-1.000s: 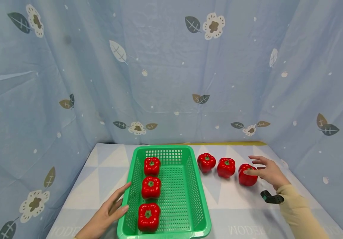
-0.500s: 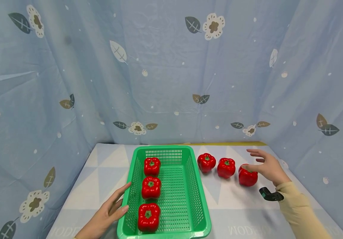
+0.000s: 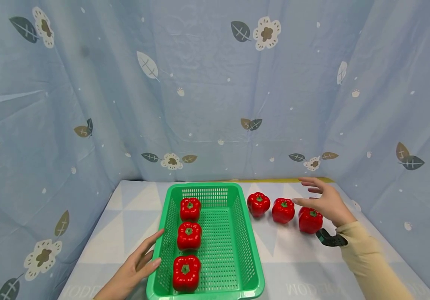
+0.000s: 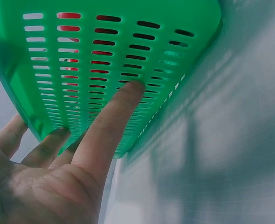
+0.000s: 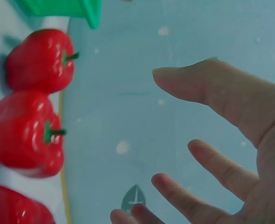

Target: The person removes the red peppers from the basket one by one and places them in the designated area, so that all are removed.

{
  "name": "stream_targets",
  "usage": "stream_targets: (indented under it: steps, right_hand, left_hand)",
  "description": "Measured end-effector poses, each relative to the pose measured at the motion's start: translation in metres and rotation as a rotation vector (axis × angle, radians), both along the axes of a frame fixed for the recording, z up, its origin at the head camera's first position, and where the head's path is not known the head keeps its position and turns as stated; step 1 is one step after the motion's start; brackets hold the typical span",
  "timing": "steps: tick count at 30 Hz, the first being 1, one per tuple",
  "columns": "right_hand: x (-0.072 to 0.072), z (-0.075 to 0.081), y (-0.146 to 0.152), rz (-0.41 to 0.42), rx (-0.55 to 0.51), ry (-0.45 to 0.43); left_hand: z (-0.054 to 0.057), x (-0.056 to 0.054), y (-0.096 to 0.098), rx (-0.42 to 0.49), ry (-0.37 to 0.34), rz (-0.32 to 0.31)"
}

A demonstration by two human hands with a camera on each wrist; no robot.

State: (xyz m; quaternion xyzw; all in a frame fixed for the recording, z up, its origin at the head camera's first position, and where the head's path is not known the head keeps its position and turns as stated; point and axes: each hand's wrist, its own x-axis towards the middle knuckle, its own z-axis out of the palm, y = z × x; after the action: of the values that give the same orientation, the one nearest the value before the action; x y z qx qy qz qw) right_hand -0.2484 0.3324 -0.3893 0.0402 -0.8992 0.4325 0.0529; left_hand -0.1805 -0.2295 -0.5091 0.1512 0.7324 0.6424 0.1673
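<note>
A green plastic basket (image 3: pixel 250 246) stands on the table with three red bell peppers in a column along its left side, the nearest one (image 3: pixel 186 273) being the largest in view. My left hand (image 3: pixel 134 264) rests against the basket's left wall, fingers extended; the left wrist view shows its fingers (image 4: pixel 105 133) touching the slotted wall. To the basket's right, three more bell peppers form a row: left (image 3: pixel 258 204), middle (image 3: pixel 283 211) and right (image 3: pixel 310 220). Above the right pepper hovers my right hand (image 3: pixel 327 204), fingers spread and holding nothing, apart from the peppers in the right wrist view (image 5: pixel 221 154).
A blue curtain (image 3: pixel 207 104) with leaf and flower prints hangs behind and around the table. The patterned tablecloth (image 3: pixel 297 271) shows in front of the pepper row and left of the basket. A black band (image 3: pixel 331 238) sits at my right wrist.
My right hand has risen and moved left and away from me, from beside the right pepper to above it. The left hand, basket and peppers stay in place.
</note>
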Motion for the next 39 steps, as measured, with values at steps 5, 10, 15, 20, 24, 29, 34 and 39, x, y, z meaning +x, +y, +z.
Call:
stream_targets:
  steps: [5,10,15,20,24,29,34,39]
  right_hand:
    - [0.001,0.009,-0.013,0.023,-0.013,0.022]
    - [-0.001,0.017,-0.026,0.075,-0.078,0.026]
    - [-0.007,0.023,-0.039,0.162,-0.173,0.034]
    - [-0.014,0.025,-0.052,0.207,-0.208,0.046]
    - [-0.019,0.026,-0.061,0.233,-0.236,0.042]
    - [-0.025,0.026,-0.073,0.286,-0.261,0.056]
    - [-0.030,0.026,-0.083,0.340,-0.305,0.073]
    - [-0.036,0.024,-0.093,0.363,-0.325,0.092]
  left_hand:
    - [0.000,0.001,0.000,0.001,-0.004,0.005]
    - [0.000,0.001,0.001,0.000,-0.014,0.013]
    - [0.001,0.002,0.001,0.000,-0.015,0.020]
    - [0.001,0.002,0.002,-0.002,-0.012,0.038]
    - [0.000,0.002,0.002,-0.003,-0.005,0.035]
    - [-0.001,0.001,0.001,0.003,-0.007,0.028]
    - [-0.002,0.001,0.001,0.007,-0.001,0.031]
    - [-0.001,0.002,0.001,0.004,-0.003,0.028]
